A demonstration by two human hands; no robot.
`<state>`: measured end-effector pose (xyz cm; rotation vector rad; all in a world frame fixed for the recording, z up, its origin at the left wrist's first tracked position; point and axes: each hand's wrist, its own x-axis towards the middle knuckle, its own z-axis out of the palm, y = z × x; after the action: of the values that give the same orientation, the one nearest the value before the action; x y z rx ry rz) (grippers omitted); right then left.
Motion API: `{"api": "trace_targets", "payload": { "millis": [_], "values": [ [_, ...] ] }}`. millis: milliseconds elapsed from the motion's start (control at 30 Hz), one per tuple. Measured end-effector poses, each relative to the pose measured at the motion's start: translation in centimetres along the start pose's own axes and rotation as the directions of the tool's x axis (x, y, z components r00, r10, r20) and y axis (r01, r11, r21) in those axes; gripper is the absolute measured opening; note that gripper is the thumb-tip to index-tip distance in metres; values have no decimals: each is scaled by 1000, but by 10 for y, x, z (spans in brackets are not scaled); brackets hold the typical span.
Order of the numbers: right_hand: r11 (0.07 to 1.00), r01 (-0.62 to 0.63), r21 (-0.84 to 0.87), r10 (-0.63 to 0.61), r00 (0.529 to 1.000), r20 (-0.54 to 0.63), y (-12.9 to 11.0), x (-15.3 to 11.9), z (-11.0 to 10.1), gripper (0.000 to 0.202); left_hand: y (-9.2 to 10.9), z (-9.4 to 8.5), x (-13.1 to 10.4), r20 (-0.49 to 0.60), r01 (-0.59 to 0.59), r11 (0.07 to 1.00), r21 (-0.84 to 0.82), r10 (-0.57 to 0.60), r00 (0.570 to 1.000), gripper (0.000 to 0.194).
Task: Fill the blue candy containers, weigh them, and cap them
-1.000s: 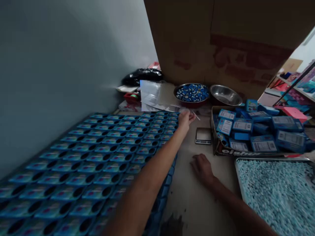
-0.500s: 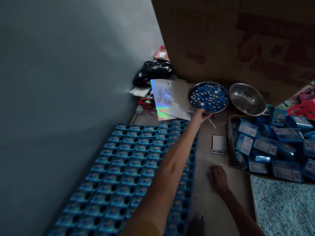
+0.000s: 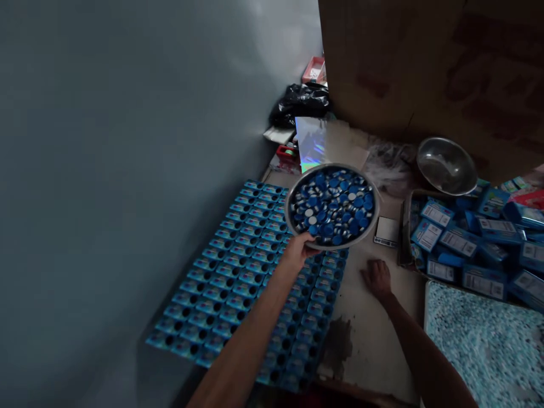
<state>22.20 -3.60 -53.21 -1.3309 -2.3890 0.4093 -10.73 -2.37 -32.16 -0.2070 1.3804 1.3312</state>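
Metal bowl (image 3: 340,247) full of blue discs (image 3: 335,201), held over the packs (image 3: 255,258)

So the bowl's in the left hand (image 3: 301,248), thumb hooked over the near rim, fingers mostly hidden underneath. Looks like a solid one-handed grip. It's above the far right part of the laid-out rows. Right hand (image 3: 377,276) just rests on the desk (image 3: 369,340), fingers loosely bent; can't tell if anything's under it.

Progress-wise: packs are lined up, bowl's up and well loaded. Round openings in the packs look dark and I can't spot a disc in any, so I'd say the discs are all left to go. Scale (image 3: 386,229) sits just beside the blue boxes (image 3: 457,241).
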Motion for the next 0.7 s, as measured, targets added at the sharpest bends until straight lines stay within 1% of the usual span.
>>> {"api": "trace_targets", "payload": {
  "millis": [67, 167, 233, 300, 333, 367, 400, 433, 467, 500, 533, 567, 600, 633, 667, 700],
  "values": [
    [999, -5, 49, 4, 1000, 10, 0, 2, -3, 42, -6, -23, -20, -74, -15, 999, 39, 18, 997, 13],
    [991, -29, 130, 26, 999, 19, -2, 9, -9, 47, -17, -43, -37, -117, -9, 996, 83, 19, 993, 13],
    [974, -89, 211, 82, 996, 40, -5, 12, -18, 48, -23, -52, -45, -108, 12, 995, 100, -1, 994, 10],
    [932, -195, 306, 182, 981, 70, -10, 13, -32, 49, -27, -63, -54, -36, 49, 990, 129, -45, 998, 3],
    [907, -245, 342, 231, 969, 82, -15, 11, -42, 49, -27, -71, -60, 26, 65, 985, 162, -70, 997, 11],
    [887, -285, 363, 271, 958, 89, -21, 9, -54, 50, -26, -80, -66, 79, 65, 976, 208, -83, 993, 24],
    [871, -317, 375, 308, 948, 85, -30, 7, -68, 51, -23, -91, -73, 88, 36, 966, 257, -61, 994, 40],
    [855, -343, 388, 344, 936, 71, -40, 5, -84, 52, -18, -103, -79, 49, -27, 953, 302, 13, 999, 54],
    [838, -362, 409, 376, 925, 51, -54, 6, -101, 52, -11, -114, -85, -26, -124, 931, 342, 142, 990, 64],
    [805, -382, 455, 417, 908, 24, -69, 10, -119, 50, -3, -123, -90, -115, -239, 896, 375, 301, 947, 69],
    [762, -391, 517, 456, 890, 0, -88, 17, -135, 48, 6, -130, -93, -175, -353, 844, 403, 449, 876, 68],
    [722, -370, 584, 460, 888, -7, -108, 29, -150, 45, 16, -133, -94, -187, -450, 789, 418, 560, 807, 64],
    [686, -330, 649, 445, 896, -14, -128, 43, -161, 42, 27, -132, -94, -149, -525, 745, 411, 623, 768, 58],
    [644, -293, 707, 419, 908, -6, -149, 60, -168, 40, 36, -126, -92, -76, -568, 724, 391, 641, 764, 53],
    [601, -279, 749, 391, 920, 29, -168, 78, -170, 40, 45, -115, -88, -5, -579, 724, 375, 626, 780, 48],
    [556, -292, 778, 374, 924, 80, -185, 96, -168, 41, 52, -102, -84, 54, -564, 736, 374, 590, 806, 45]
  ]
}}
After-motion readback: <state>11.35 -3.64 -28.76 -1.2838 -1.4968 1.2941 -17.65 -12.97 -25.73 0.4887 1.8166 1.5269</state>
